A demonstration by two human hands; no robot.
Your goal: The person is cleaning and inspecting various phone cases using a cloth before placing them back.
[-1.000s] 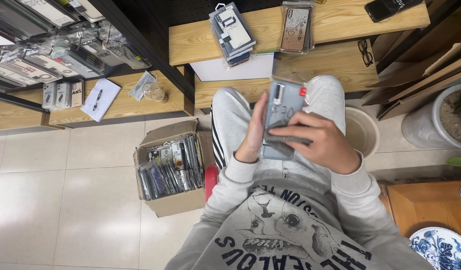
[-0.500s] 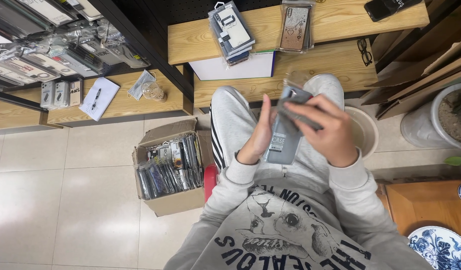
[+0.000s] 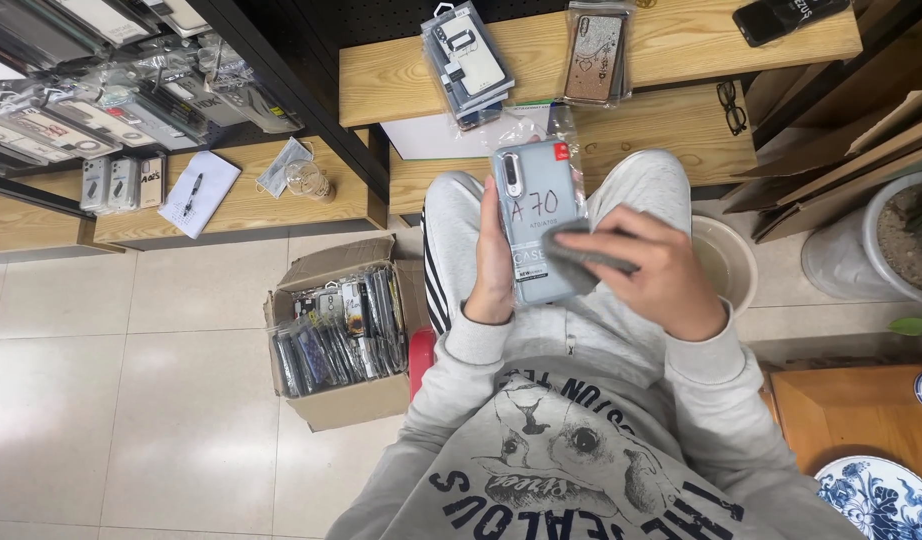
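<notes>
Starting at the left, we see an open brown cardboard box (image 3: 333,335) on the tiled floor, packed with clear-wrapped phone cases standing on edge; their designs are too small for us to make out. Just right of it, our left hand (image 3: 493,262) is closed along the left edge of a pale blue phone case in a clear plastic sleeve (image 3: 536,215), held above the lap over grey trousers. The packet's long axis runs nearly straight away from us, tilted slightly, with the camera cut-out end pointing toward the light wooden shelf (image 3: 671,45) ahead and the lower end toward our chest. Our right hand (image 3: 653,272) pinches a small grey cloth (image 3: 581,262) and presses it onto the packet's lower right part, hiding that corner. The sleeve's far end blends into the glare of loose plastic behind it, so we cannot trace its edge.
</notes>
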